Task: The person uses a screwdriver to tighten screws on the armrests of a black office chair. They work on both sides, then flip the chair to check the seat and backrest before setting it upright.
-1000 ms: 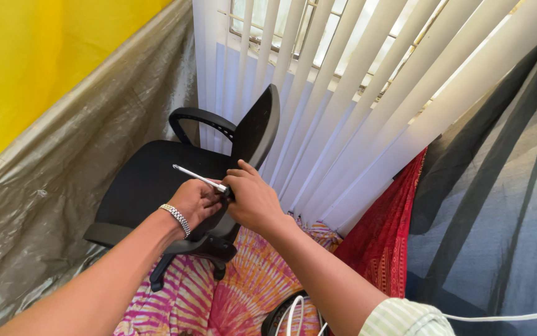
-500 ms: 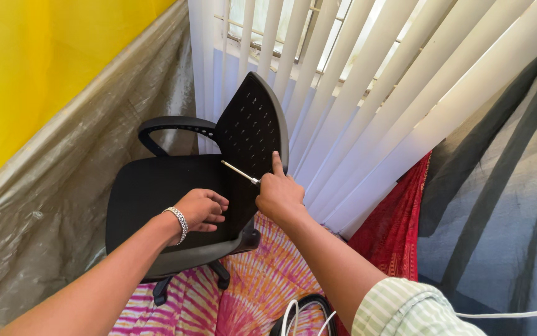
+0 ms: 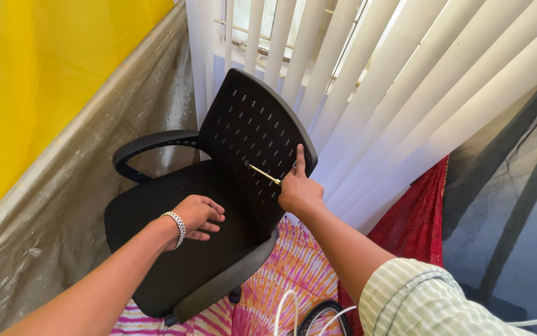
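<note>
Holding a screwdriver (image 3: 264,175), apparently, against the black chair backrest (image 3: 250,130).

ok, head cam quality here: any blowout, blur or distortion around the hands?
Head view: daylight through the vertical blinds blows them out near white; the black chair stays readable, its perforations sharp. Right hand and thin tool are crisp, left hand too. Wide-angle bend shows in the blinds and yellow wall.
</note>
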